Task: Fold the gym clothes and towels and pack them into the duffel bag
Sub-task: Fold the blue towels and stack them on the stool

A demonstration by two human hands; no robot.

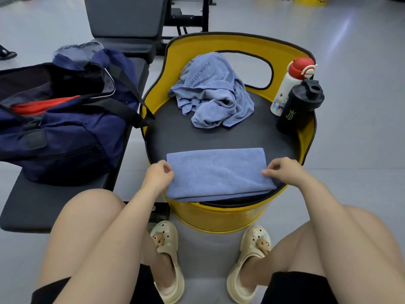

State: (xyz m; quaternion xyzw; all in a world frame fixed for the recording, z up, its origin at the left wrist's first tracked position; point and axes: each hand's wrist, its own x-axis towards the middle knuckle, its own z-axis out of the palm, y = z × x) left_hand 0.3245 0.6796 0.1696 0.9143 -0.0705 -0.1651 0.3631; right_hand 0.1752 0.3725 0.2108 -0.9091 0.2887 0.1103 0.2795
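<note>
- White bottle [285, 88] with red cap, upright, far beyond the right-side grip
- Black shaker bottle [299, 108] touching it, nearer
- Yellow barrel seat [219, 216] beneath both grips
- Beige clogs [168, 260] below

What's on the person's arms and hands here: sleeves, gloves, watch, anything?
Nothing. The left hand and right hand are bare: no gloves, rings, watch or wristband visible. Both forearms are uncovered as far as the frame shows, with no sleeve in sight. The only clothing in view is black shorts and beige clogs with small charms on top.
</note>
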